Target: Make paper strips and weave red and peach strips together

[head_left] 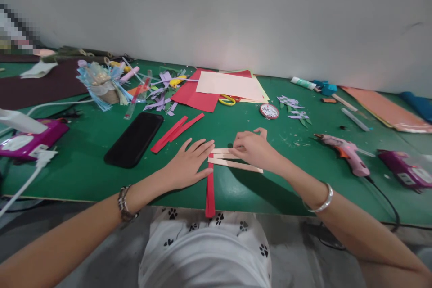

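My left hand (184,167) lies flat on the table with its fingers stretched out, the tips at the crossing of the paper strips. My right hand (254,147) has its fingers pinched on the upper pale pink paper strip (222,150). Below it, another pale strip (241,166) runs out to the right. Red paper strips (210,193) meet the pale ones at their left ends and reach down to the table's front edge. Two loose red strips (172,134) lie beyond my left hand.
A black phone (134,140) lies on the left. Coloured paper sheets (229,85), yellow-handled scissors (227,100) and a round pin case (269,111) are behind the hands. A pink glue gun (351,155) with a cord rests at right; purple power strips (50,137) sit leftward.
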The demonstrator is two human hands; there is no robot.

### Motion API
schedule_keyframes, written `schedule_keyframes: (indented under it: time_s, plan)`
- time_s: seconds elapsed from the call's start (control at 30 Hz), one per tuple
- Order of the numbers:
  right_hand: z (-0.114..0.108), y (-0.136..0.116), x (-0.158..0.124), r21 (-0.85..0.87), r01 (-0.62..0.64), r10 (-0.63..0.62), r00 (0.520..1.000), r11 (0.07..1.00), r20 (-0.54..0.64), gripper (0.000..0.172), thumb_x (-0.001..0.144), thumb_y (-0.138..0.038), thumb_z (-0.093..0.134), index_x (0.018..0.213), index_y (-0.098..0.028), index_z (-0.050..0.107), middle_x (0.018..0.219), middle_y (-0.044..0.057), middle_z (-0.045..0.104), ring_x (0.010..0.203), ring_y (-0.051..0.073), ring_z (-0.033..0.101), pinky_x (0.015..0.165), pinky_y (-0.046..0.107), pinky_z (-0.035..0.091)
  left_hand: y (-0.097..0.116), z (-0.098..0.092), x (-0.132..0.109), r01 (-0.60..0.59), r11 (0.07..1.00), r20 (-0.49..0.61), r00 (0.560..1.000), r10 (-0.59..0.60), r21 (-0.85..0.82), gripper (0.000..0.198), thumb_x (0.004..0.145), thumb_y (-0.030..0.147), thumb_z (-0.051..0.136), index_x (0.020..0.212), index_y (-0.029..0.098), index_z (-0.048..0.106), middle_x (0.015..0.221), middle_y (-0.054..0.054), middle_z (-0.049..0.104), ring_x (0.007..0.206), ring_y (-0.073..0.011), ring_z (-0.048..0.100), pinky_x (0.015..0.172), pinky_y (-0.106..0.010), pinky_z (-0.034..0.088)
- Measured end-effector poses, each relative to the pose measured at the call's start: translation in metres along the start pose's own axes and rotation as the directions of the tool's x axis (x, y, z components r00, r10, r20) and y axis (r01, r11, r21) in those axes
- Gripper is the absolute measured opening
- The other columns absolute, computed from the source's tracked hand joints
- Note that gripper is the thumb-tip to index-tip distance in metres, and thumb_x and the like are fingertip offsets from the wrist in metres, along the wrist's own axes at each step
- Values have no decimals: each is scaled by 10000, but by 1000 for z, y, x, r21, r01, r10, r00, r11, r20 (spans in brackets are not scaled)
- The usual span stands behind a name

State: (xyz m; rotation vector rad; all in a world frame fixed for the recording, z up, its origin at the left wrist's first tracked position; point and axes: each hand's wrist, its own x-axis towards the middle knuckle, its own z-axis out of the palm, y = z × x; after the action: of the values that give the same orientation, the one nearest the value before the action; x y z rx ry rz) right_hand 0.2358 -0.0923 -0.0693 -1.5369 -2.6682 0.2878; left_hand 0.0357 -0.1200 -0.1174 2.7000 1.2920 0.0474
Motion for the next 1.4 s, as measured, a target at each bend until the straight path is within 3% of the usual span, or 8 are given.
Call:
schedule_keyframes:
  time_s: [0.17,0.33,0.5,0.67,0.8,0.93,1.1,1.4]
  plan:
    - [11,6,1,-36,-20,21,1000,999,22,337,808,-262,412,529,-146,562,623,6,560,646,114,471,748,360,157,1,0,0,13,1000,24,1000,-14,18,569,858,458,258,1339,155,237,1407,-51,232,1283,-236,191,1034,-467,114]
    - [18,11,1,-79,-58,55,997,995,-46,350,779,-312,458,483,-154,558,609,11,548,656,124,467,777,392,152,1,1,0,28,1000,0,1000,-28,12,571,853,468,277,1335,163,248,1405,-48,241,1282,-231,200,1040,-460,100]
    - [18,11,1,-105,-103,95,992,989,-80,250,748,-315,512,553,-169,573,654,17,567,723,164,491,829,445,126,5,0,-3,26,1000,-50,998,-26,-12,537,864,418,285,1332,157,250,1392,-71,275,1266,-217,249,1034,-445,138]
    - [20,3,-3,-146,64,-97,967,987,-236,106,801,-224,475,783,-197,576,841,31,598,819,169,507,895,432,92,7,5,-6,-5,1000,-46,999,4,-15,466,890,375,219,1302,178,314,1380,-55,303,1262,-189,261,1038,-446,111]
    - [23,-3,-3,7,238,-236,964,971,-121,143,834,-249,448,830,-209,586,843,7,594,812,131,531,877,380,165,7,6,-5,-6,1000,-44,999,6,1,490,893,387,193,1316,158,285,1393,-72,265,1273,-196,238,1037,-458,95]
    - [25,0,1,153,264,-264,964,952,-19,126,796,-236,502,839,-182,608,823,34,573,767,134,523,743,291,314,7,6,-7,10,1000,-46,999,-9,7,518,890,414,185,1332,152,251,1406,-86,226,1280,-205,219,1038,-458,76]
    - [24,5,5,309,292,-301,953,905,-20,114,766,-189,524,828,-148,611,796,50,534,739,126,504,669,225,397,12,6,-12,-22,1000,-24,999,22,-14,533,882,442,193,1337,169,240,1404,-75,232,1281,-199,218,1043,-453,38]
    - [33,2,4,206,245,-231,969,947,-91,107,765,-199,522,801,-156,613,754,45,545,730,135,506,650,228,391,13,5,-14,0,1000,-13,1000,0,3,573,873,477,174,1339,149,236,1405,-86,223,1289,-214,197,1041,-475,51]
